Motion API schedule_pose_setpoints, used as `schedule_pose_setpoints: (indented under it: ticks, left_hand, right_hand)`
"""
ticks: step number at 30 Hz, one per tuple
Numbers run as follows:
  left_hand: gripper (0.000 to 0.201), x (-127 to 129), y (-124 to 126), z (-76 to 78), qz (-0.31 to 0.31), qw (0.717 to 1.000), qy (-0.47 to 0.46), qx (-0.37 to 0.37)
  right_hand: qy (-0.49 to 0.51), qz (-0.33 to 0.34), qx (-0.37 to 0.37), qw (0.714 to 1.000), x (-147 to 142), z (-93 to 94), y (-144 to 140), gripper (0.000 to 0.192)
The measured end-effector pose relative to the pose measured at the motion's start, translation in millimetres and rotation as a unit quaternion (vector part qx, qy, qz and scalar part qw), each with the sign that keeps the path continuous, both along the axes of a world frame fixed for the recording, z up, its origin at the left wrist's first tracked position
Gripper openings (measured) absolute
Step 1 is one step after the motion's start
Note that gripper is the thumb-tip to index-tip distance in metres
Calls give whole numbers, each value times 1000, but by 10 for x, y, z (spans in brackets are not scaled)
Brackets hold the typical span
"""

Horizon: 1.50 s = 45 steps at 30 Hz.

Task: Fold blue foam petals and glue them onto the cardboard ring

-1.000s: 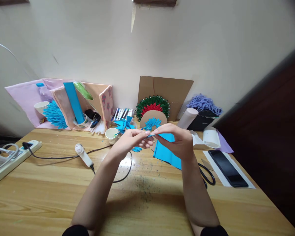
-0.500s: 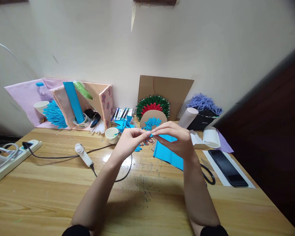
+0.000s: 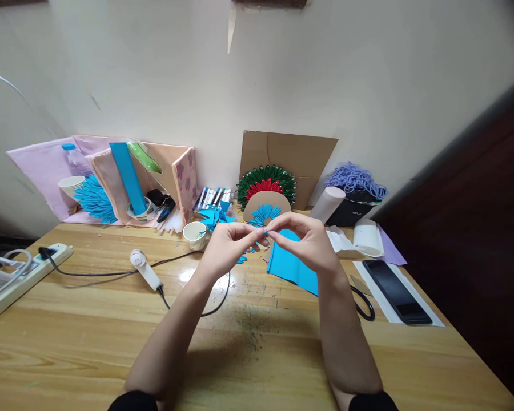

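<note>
your wooden surface [image 3: 89,331] fills the lower view, w/ the pale wall behind it. along the wall at left leans a pink board [image 3: 43,165], and in front of it a peach box [image 3: 171,165] w/ a blue strip [image 3: 128,177] standing tilted inside. a brown cardboard sheet [image 3: 300,154] leans at centre back; in front of it stands a green-and-red fan piece [image 3: 266,181], and in front of that a cardboard half-disc w/ blue petals [image 3: 265,208].

far left, a white power strip [image 3: 21,274] lies at the surface's edge; a black cord runs from it to a white glue gun [image 3: 144,268] lying left of your arms. at right, a purple yarn bundle [image 3: 354,178] sits on a black box, a white roll [image 3: 328,204] leans beside it, and a black phone [image 3: 396,291] rests on a white sheet. black scissors [image 3: 362,302] lie just right of your right forearm, partly hidden by it.

a blue paper sheet [image 3: 289,265] lies flat under your right hand. a small paper cup [image 3: 195,234] stands just left of your left hand, markers [image 3: 214,197] behind it.

your left hand [image 3: 229,248] and right hand [image 3: 310,242] are raised over the surface, fingertips meeting at centre. both are pinched narrow on a tiny blue paper piece [image 3: 264,233], held between thumbs and forefingers, above the blue sheet's near-left corner. most of the piece is hidden by your fingers, so its shape can't be told.
</note>
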<state>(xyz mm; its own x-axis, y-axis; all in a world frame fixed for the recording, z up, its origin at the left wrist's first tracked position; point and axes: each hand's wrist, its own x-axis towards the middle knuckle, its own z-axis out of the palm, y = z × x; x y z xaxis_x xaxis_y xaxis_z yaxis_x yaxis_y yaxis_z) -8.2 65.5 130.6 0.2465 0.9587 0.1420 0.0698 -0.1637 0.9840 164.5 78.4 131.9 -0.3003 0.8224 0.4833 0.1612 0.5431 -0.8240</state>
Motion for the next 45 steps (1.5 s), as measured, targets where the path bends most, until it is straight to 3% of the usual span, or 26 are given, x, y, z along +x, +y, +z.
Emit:
schedule_pose_setpoints:
  ticks: [6, 11, 22, 29, 35, 45]
  left_hand:
    - [25, 20, -27, 5, -9, 1000, 4, 24]
    - [20, 46, -46, -11, -2, 999, -9, 31]
    - [12, 32, -26, -51, 15, 999, 16, 38]
    - [9, 3, -22, -28, 10, 998, 50, 36]
    - [11, -6, 2, 31, -25, 1000, 10, -4]
    - [21, -10, 6, 28, -21, 1000, -12, 0]
  right_hand:
    - [29, 17, -46, 998, 6, 8, 11, 5]
    - [19, 8, -27, 999, 5, 10, -2, 5]
    - [-103, -11, 194, 975, 14, 18, -25, 12]
    - [-131, -4, 260, 957, 12, 6, -12, 14]
    - [-122, -1, 267, 956, 22, 1, -14, 15]
    - [-88, 9, 236, 968, 28, -16, 7, 16]
